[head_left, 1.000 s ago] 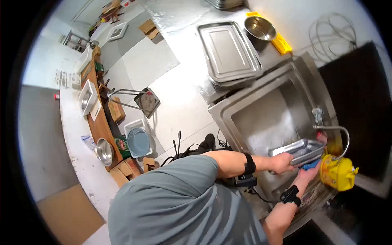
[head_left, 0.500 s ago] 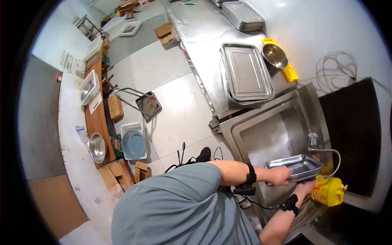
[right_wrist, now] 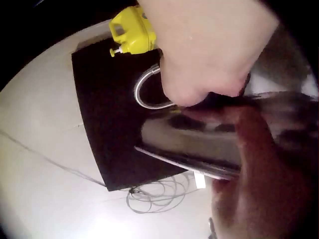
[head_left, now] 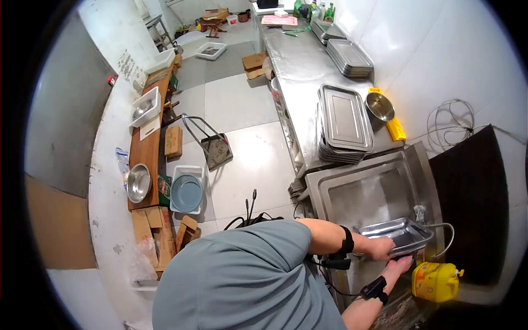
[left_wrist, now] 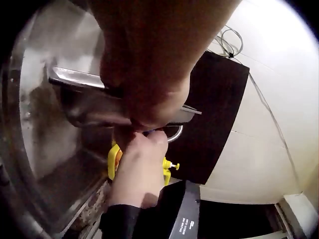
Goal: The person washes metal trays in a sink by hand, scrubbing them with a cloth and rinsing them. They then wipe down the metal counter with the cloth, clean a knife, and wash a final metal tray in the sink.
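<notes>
At four o'clock in the head view, the left hand (head_left: 379, 248) grasped a silver rectangular metal tray (head_left: 406, 233); the right hand (head_left: 399, 266), at its six o'clock edge, had a grip I couldn't tell.

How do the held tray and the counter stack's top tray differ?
The held tray is in the left hand over the sink; the top tray rests on the stack. Head view: the held tray's long side runs crosswise, the top tray's up and down. The held tray looks deeper than the top tray. Both: rectangular, silvery metal.
</notes>
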`<act>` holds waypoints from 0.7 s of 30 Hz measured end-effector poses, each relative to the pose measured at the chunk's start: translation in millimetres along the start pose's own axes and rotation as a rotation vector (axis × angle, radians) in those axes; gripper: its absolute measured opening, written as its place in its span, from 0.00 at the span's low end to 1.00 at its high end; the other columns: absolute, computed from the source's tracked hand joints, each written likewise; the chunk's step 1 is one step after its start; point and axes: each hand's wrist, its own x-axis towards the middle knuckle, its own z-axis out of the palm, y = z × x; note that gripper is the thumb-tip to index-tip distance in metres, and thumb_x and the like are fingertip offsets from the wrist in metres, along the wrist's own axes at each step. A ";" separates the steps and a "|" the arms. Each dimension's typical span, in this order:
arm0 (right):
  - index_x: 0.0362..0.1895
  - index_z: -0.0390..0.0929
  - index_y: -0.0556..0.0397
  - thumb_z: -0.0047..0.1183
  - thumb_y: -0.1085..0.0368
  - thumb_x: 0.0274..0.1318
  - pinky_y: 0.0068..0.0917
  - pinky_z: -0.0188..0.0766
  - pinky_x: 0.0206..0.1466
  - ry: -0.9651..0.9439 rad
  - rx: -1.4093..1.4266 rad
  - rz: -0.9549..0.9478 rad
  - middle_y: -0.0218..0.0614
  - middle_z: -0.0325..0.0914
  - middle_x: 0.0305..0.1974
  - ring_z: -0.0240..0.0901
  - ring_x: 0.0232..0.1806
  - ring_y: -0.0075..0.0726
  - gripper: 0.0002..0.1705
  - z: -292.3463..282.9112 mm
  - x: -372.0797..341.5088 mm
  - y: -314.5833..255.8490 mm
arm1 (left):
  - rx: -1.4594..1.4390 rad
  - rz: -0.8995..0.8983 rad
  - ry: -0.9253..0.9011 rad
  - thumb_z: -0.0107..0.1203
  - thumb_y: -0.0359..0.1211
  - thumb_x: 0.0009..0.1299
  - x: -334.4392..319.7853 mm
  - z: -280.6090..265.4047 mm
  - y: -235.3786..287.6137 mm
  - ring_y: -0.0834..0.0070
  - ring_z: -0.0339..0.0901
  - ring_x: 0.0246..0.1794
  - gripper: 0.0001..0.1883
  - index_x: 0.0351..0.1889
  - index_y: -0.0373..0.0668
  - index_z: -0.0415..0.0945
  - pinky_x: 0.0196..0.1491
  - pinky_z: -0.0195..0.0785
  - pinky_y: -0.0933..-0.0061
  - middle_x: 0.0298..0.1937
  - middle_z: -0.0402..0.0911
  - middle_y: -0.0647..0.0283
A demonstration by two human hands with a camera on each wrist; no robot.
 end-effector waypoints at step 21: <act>0.47 0.74 0.62 0.45 0.54 0.62 0.37 0.71 0.52 -0.143 -0.117 -0.003 0.40 0.75 0.47 0.74 0.46 0.42 0.22 -7.4 -6.5 -23.2 | 0.117 0.053 0.170 0.61 0.39 0.51 -0.6 37.1 9.0 0.48 0.78 0.36 0.16 0.27 0.34 0.78 0.40 0.72 0.57 0.30 0.79 0.43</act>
